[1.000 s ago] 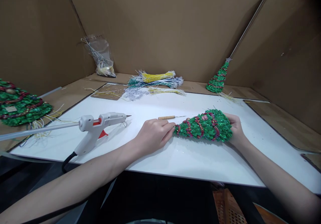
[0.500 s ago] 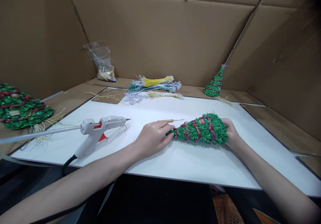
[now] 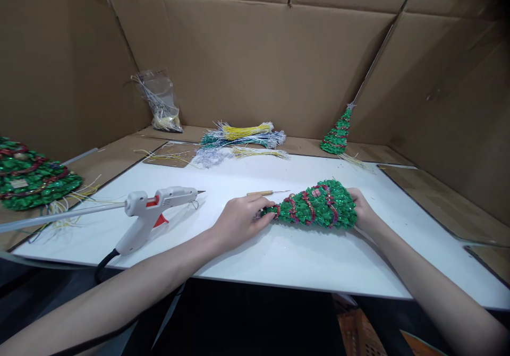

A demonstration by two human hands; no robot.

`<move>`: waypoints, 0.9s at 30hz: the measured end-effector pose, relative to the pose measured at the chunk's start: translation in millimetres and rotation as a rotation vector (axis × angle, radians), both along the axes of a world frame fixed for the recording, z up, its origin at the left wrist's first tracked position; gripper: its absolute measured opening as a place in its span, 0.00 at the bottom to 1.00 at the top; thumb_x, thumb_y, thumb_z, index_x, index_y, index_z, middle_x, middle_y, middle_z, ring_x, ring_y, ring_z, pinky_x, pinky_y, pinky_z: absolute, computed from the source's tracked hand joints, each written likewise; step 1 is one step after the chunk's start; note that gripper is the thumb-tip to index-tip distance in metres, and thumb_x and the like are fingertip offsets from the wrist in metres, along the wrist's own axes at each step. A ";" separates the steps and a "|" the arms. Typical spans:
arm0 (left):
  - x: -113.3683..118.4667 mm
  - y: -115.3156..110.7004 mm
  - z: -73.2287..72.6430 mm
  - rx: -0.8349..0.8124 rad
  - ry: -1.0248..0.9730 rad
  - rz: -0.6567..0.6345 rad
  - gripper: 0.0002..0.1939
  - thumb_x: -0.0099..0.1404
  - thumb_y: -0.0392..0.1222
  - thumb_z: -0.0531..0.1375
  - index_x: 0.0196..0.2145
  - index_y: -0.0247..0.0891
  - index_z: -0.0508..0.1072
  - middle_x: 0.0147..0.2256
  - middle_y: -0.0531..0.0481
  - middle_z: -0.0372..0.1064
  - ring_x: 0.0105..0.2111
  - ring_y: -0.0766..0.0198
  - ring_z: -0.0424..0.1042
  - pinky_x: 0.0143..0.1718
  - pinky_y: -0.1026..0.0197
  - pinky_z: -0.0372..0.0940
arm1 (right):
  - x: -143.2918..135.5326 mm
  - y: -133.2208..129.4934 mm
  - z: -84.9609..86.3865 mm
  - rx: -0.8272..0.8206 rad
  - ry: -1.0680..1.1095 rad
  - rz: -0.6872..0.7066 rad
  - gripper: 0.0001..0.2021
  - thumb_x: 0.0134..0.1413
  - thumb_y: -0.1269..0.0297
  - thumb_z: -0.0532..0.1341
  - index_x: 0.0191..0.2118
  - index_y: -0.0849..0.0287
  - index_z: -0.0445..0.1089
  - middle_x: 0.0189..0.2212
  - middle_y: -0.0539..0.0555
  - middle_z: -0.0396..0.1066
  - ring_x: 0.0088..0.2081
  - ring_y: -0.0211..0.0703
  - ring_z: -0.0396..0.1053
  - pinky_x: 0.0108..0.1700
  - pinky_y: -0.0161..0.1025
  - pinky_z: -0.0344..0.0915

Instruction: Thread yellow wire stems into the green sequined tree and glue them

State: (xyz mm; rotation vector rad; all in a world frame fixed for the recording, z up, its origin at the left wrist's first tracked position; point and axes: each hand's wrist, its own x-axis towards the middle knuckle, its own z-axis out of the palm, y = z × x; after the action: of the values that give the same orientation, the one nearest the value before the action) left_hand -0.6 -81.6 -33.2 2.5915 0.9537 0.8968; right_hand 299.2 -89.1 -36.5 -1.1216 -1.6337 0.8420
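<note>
I have the left hand pinched on the narrow tip of the green tree, on its side right of frame centre. Right hand is against its wide base; fingers hidden, can't tell the grip. Glue gun sits centre-left.

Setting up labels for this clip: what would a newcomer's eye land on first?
First, the glittery green tree, sideways just right of centre, its narrow tip at the left hand and its wide base at the right hand. Next, the white glue gun with its red trigger, left of the hands. Then the bright yellow bundle, at the back near the middle.
</note>
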 end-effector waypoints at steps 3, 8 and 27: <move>-0.2 0.9 -1.1 0.001 -0.005 -0.009 0.09 0.67 0.40 0.58 0.43 0.38 0.75 0.42 0.48 0.77 0.37 0.62 0.76 0.38 0.60 0.69 | -0.9 0.5 -2.3 -0.012 0.037 -0.009 0.03 0.37 0.66 0.68 0.20 0.58 0.76 0.20 0.49 0.74 0.24 0.43 0.69 0.28 0.37 0.67; 1.2 0.0 -1.7 -0.003 -0.001 0.002 0.08 0.67 0.41 0.59 0.41 0.38 0.76 0.37 0.48 0.76 0.34 0.63 0.74 0.35 0.62 0.67 | -0.8 3.1 -9.6 -0.054 0.139 -0.054 0.02 0.35 0.66 0.68 0.21 0.58 0.76 0.20 0.47 0.73 0.23 0.41 0.67 0.25 0.36 0.66; 5.4 2.1 -4.2 -0.112 -0.097 -0.043 0.04 0.66 0.38 0.59 0.36 0.37 0.74 0.36 0.48 0.74 0.33 0.63 0.72 0.36 0.61 0.65 | -14.9 0.7 -15.9 -0.064 0.303 -0.207 0.02 0.35 0.64 0.67 0.21 0.55 0.75 0.19 0.47 0.73 0.21 0.45 0.69 0.23 0.40 0.69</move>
State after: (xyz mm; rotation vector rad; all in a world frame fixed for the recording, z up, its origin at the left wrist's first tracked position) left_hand 4.9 -79.5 -37.3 2.4419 0.8917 0.9216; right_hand 284.3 -88.5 -52.5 -1.1247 -1.2269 0.8849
